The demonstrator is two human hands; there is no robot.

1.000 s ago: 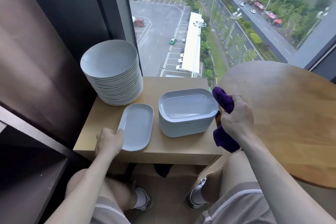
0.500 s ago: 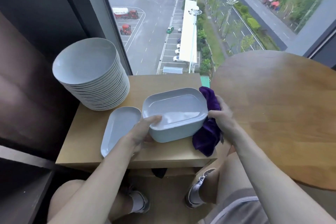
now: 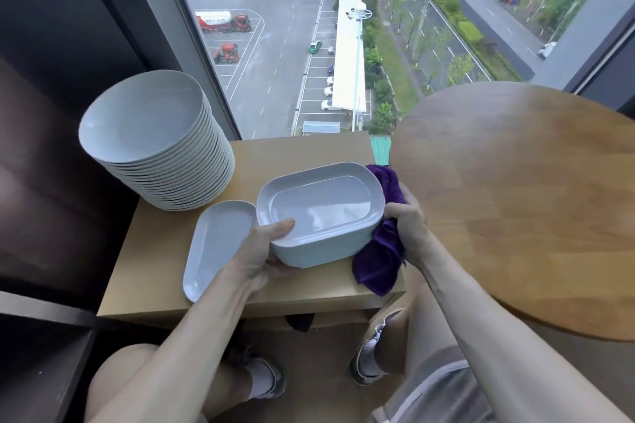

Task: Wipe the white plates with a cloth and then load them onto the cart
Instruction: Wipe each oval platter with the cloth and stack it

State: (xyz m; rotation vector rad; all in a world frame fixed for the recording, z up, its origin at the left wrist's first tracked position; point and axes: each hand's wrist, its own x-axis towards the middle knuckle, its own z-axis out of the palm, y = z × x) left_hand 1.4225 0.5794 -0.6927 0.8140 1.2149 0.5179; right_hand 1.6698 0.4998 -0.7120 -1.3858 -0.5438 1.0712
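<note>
Head view, seated at window (image 3: 275,45).

- Left hand (image 3: 261,251): grips the near-left corner of the stack of oblong white plates (image 3: 319,213). Thumb (image 3: 282,227) lies over the rim, inside the top plate; the rest of the fingers curl under the stack's side and are mostly hidden.
- Right hand (image 3: 407,227): fingers (image 3: 395,215) curled round a purple cloth (image 3: 378,261) and pressed to the right end of the same stack. The cloth bunches above the knuckles and hangs below them, its lower end draped over the near-right corner of the worktop (image 3: 154,268).
- The stack sits between the two hands, over the near-right part of the worktop. Cannot tell whether its base rests on the wood or is just raised. The number of plates in it is not readable; the sides merge.
- Single long oval plate (image 3: 216,244): flat on the worktop, just left of the left fingers, its near end partly covered by the left wrist.
- Tall stack of round plates (image 3: 154,144): beyond and left of the left hand, at the far-left corner of the worktop, apart from both hands.
- Round wooden table (image 3: 515,199): right of the right hand, its edge close to the knuckles.
- Dark shelf (image 3: 41,354): low at the left, well apart from the left hand.
- Below the worktop: knees, socks and shoes on the floor.
</note>
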